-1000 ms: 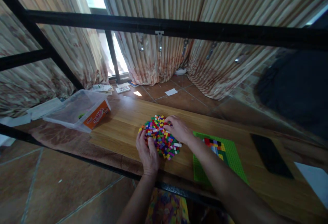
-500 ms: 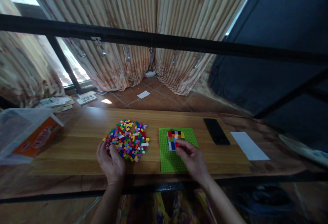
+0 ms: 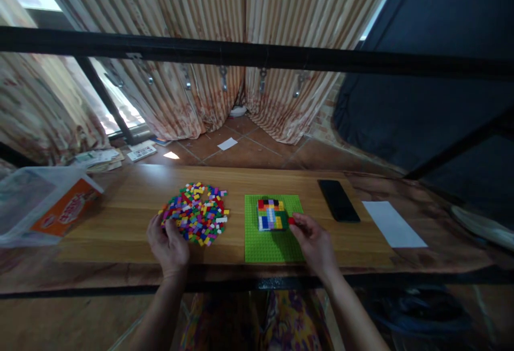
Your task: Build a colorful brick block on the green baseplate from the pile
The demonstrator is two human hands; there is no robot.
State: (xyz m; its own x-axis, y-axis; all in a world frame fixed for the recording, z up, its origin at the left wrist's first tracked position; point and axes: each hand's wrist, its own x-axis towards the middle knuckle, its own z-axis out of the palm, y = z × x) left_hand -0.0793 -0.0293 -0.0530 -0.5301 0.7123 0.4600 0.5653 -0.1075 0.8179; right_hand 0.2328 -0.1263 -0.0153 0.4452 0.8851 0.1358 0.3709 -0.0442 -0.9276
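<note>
My right hand [image 3: 317, 244] pinches a small red brick [image 3: 291, 221] just to the right of a block of coloured bricks [image 3: 272, 215]. That block sits on a green studded baseplate [image 3: 257, 246], and its top mixes red, black, yellow, white, blue and green. At the lower left edge of a loose pile of toy bricks [image 3: 201, 214] rests my left hand [image 3: 168, 246], thumb and fingers curled together. Whatever the left fingertips hold among the bricks is too small to make out.
A clear plastic box [image 3: 24, 190] with an orange label stands at the table's left end. Right of the baseplate lie a black phone [image 3: 338, 200] and a white sheet of paper [image 3: 393, 224]. A dark metal bar [image 3: 257, 58] crosses beyond the wooden board [image 3: 132, 201].
My right hand has moved right with the red brick, off the top of the block, whose surface now shows. The left hand stays at the pile's edge. The view has shifted slightly.
</note>
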